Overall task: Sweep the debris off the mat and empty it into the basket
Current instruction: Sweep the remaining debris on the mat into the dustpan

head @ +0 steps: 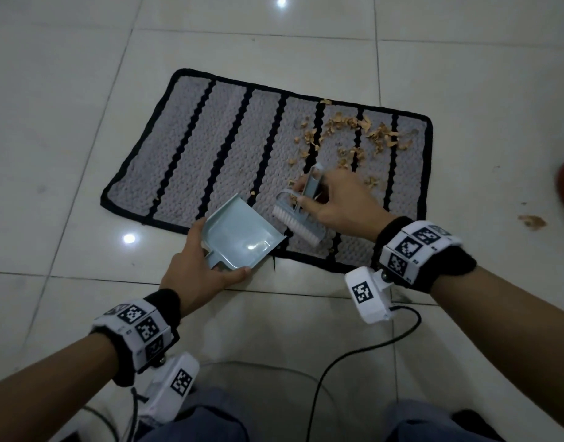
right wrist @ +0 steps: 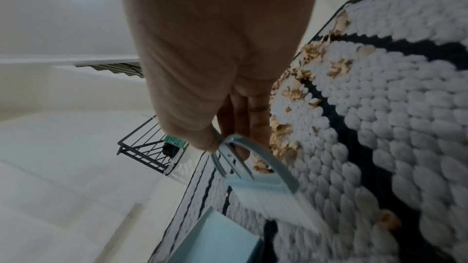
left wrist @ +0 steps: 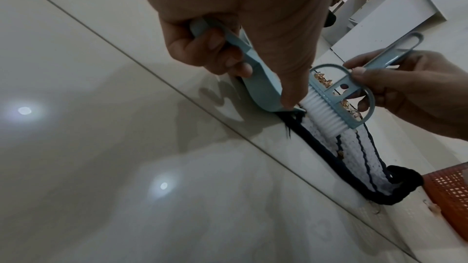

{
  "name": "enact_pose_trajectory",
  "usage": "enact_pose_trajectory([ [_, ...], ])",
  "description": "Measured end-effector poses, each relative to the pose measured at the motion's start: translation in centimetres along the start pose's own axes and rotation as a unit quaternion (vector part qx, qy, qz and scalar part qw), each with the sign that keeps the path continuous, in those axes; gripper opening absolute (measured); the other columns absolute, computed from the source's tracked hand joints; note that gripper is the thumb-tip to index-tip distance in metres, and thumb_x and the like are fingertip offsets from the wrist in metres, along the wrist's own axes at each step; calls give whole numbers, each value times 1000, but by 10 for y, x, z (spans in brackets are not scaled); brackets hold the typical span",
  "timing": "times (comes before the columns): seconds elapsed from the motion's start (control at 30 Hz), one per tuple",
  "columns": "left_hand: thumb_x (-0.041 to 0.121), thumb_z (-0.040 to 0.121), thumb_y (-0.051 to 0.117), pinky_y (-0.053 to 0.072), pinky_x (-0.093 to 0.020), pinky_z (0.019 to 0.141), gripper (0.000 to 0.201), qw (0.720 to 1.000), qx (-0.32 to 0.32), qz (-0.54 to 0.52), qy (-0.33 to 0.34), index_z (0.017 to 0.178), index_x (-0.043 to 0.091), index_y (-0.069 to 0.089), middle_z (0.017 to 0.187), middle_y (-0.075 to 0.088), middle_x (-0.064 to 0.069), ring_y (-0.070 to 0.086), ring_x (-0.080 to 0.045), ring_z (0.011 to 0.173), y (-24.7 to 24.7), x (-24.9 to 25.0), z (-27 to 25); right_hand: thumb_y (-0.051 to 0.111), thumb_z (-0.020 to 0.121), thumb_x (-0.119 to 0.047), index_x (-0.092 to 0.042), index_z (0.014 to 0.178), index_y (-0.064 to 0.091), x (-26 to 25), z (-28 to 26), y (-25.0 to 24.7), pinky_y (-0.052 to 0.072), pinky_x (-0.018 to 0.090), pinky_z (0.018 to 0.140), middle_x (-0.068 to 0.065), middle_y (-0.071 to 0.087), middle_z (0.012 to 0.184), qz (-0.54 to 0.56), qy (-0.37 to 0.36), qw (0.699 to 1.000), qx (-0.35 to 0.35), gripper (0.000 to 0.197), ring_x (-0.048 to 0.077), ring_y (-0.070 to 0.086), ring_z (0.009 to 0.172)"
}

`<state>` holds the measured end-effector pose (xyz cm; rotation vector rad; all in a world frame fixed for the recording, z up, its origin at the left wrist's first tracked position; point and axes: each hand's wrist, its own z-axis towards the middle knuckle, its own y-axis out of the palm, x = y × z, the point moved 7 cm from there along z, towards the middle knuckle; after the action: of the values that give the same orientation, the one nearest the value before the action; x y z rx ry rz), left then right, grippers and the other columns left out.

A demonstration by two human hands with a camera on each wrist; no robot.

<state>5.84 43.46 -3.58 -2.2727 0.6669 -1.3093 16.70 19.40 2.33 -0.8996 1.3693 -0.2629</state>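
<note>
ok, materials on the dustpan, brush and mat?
Dustpan: looks like moulded plastic, pale blue, glossy; it reflects the light.
Brush: back and handle look like the same blue plastic, matte; bristles white, probably synthetic.
Mat: woven or braided textile, grey knobbly weave with black stripes and a black corded border; fibre cannot be told.

No words, brand names or numbers can be read in any view. The only signs are black-and-white square code markers on the white wristbands (head: pixel 414 247) and on the small white camera housings (head: pixel 366 293) below both wrists.
</note>
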Motion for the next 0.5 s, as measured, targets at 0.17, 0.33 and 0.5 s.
enact_pose_trajectory([
  [0.17, 42, 60, 90, 48, -26, 85, 113, 1000, 5, -2, -14, 147, 33, 20, 116, 54, 7, 54, -5, 91, -7, -4, -2, 61, 91, -31, -3, 82, 63, 20, 2, -26, 55, 43, 59, 13, 68, 74, -31, 51, 989, 136, 29, 27, 64, 66],
  [0.33, 44, 60, 90, 47, -27, 86, 113, 1000, 4, 5, -15, 147, 32, 19, 119, 53, 5, 55, -14, 99, -11, -6, -1, 65, 87, -21, 0, 74, 62, -9, 9, -18, 52, 39, 56, 14, 65, 66, 61, 43, 983, 166, 25, 25, 61, 60],
  [0.5, 47, 59, 90, 50, -37, 95, 118, 999, -6, 29, -26, 150, 33, 15, 133, 53, -4, 56, -23, 113, -13, -8, 0, 69, 84, -16, 0, 76, 62, -27, 31, 25, 54, 39, 58, 15, 66, 69, 124, 49, 984, 121, 20, 27, 63, 65],
])
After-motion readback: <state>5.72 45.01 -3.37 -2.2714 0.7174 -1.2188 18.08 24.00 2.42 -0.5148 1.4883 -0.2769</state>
